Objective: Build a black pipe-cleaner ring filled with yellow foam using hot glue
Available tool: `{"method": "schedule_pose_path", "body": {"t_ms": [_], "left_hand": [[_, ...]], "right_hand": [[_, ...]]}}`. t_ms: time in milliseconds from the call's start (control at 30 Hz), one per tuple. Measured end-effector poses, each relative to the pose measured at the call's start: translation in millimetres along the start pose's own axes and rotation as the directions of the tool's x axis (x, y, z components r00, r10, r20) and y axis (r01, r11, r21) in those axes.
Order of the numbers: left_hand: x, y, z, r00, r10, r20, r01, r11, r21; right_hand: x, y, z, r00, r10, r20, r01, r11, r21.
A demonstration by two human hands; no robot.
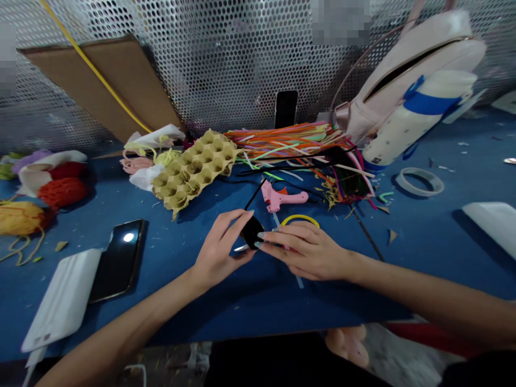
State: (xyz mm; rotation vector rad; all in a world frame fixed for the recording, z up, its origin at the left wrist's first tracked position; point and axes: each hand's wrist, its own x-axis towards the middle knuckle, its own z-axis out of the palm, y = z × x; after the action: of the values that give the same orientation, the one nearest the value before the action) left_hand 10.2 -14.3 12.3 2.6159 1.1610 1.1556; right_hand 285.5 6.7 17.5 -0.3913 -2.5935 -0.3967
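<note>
Between both hands is a small dark black piece [252, 232], with a thin black stem reaching up and away from it. My left hand [222, 244] pinches its left side between thumb and fingers. From the right, the fingertips of my right hand [308, 248] are closed against the same piece. A yellow loop [301, 219], which looks like a scissor handle, curves out behind my right hand. The tip of a shiny blade [241, 248] shows by my left hand; whether my right hand grips these scissors is hidden. Just beyond lies a pink glue gun [282, 196] with a clear glue stick.
An egg carton [195, 169] and a heap of coloured pipe cleaners [282, 137] lie at the back. Left are yarn balls [62, 192], a phone [119, 260] and a white power bank [62, 298]. Right are a bottle [415, 121], a tape roll [420, 181] and a bag [423, 59].
</note>
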Motion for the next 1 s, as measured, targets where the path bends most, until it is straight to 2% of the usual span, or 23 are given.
{"method": "schedule_pose_path", "body": {"t_ms": [200,300,400,500,567,633,767,900,933,1000], "left_hand": [[1.0,1.0,-2.3,0.999,0.040,-0.012,-0.040,0.999,0.036],[1.1,-0.2,-2.3,1.000,0.022,-0.010,-0.021,1.000,0.022],[3.3,-5.3,-3.1,0.996,-0.085,-0.036,0.084,0.996,-0.018],[6.4,-15.7,-4.5,0.966,-0.237,-0.106,0.229,0.970,-0.079],[7.7,-23.6,-4.5,0.941,-0.307,-0.146,0.287,0.947,-0.143],[8.2,-29.9,-3.5,0.919,-0.363,-0.156,0.332,0.923,-0.193],[8.0,-34.2,-0.8,0.916,-0.371,-0.152,0.336,0.918,-0.212],[8.4,-32.9,0.4,0.924,-0.352,-0.149,0.318,0.924,-0.214],[8.5,-32.9,0.5,0.923,-0.355,-0.150,0.320,0.922,-0.218],[8.7,-33.4,0.7,0.918,-0.366,-0.150,0.328,0.917,-0.229]], "right_hand": [[0.2,-4.0,0.5,1.000,-0.004,-0.010,0.004,1.000,0.002],[-1.9,-2.9,1.5,0.997,0.063,-0.034,-0.062,0.998,0.026],[-4.0,6.2,3.8,0.986,0.142,-0.090,-0.137,0.988,0.066],[-4.7,23.3,7.2,0.978,0.171,-0.120,-0.148,0.973,0.177],[-5.2,35.6,8.5,0.977,0.208,-0.052,-0.196,0.964,0.179],[-7.5,45.5,7.5,0.972,0.224,0.067,-0.231,0.961,0.149],[-18.9,52.4,-2.6,0.919,0.209,0.335,-0.282,0.942,0.184],[-28.1,43.8,-19.8,0.845,0.257,0.469,-0.406,0.879,0.249],[-28.8,39.8,-24.9,0.816,0.273,0.509,-0.439,0.866,0.239],[-29.5,30.0,-36.5,0.722,0.278,0.633,-0.474,0.866,0.160]]}}
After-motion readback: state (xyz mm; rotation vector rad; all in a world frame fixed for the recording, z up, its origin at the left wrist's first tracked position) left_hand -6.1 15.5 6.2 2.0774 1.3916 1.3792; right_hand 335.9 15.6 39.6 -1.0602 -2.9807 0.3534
